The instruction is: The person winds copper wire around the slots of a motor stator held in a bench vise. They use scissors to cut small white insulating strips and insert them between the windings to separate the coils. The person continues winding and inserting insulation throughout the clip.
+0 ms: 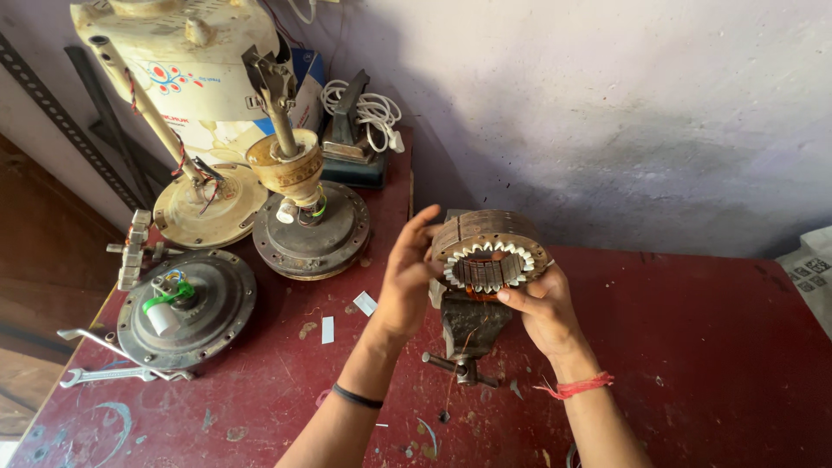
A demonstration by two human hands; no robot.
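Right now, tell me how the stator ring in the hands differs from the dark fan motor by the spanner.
The stator ring is an open toothed hoop with a hollow middle; the dark fan motor is a closed round housing with a white capacitor and green wire on top. The stator ring is held up between the left hand and right hand over a small vise; the fan motor lies flat on the red table. Both are round.
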